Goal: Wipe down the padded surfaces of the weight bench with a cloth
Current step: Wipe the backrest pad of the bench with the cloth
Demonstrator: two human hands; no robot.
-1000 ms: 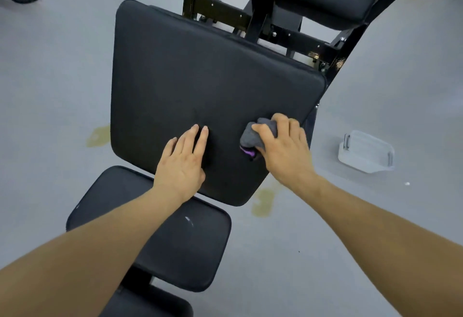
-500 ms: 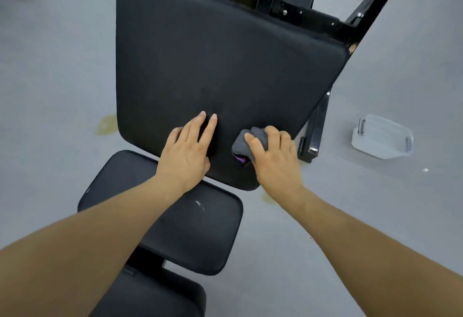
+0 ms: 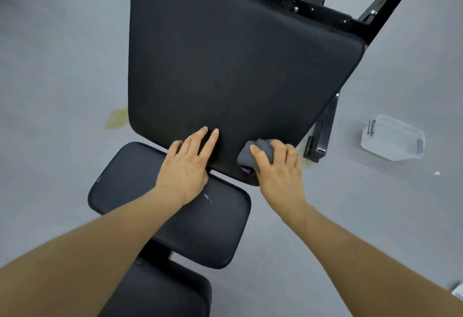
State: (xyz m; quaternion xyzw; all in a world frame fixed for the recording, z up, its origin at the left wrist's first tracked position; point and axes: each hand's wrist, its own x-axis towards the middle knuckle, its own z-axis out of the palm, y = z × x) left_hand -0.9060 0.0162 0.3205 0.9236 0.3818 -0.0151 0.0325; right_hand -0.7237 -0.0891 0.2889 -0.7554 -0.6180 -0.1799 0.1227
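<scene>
Bare forearms, no sleeves, left hand (image 3: 184, 166), right hand (image 3: 278, 170)

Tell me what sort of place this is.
Probably a gym. A black padded bench pad on a metal frame, a seat pad below it, and a plain grey floor. The right hand presses a cloth to the bench pad.

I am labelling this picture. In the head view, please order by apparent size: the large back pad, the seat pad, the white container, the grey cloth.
1. Back pad
2. Seat pad, partly hidden by the left arm
3. White container
4. Grey cloth, bunched under the right hand, so only part shows
</scene>
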